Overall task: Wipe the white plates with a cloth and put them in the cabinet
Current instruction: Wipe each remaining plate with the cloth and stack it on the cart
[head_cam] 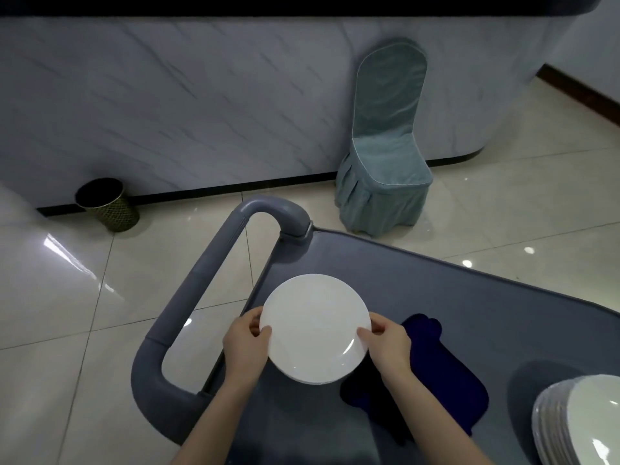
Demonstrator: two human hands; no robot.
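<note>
Two hands held a single white plate (315,327) between them, face up and roughly level, above the near left part of a grey plastic service cart (469,297). The left hand (243,344) gripped the plate's left rim with its thumb (264,331) laid over the top edge and its fingers curled out of sight beneath; the right hand (389,342) pinched the right rim the same way, its thumb (365,333) on the upper face. The hands were kept apart by the full width of the plate. Along the plate's near edge a second rim line seemed to show underneath, and I could not tell whether that was one plate or more held together. Just to the right, partly under the plate and the right forearm, a dark blue cloth (443,380) lay rumpled flat on the cart top. Farther right, at the cart's near corner, stood a stack of white plates (577,421), well apart from the one in hand. The cart's thick looped handle (201,283) curved out to the left over the glossy tiled floor (67,297). Beyond the cart, a chair in a teal skirted cover (385,156) stood against a marble-patterned counter front (167,95), and a dark patterned wastebasket (107,204) sat by the same base farther left.
</note>
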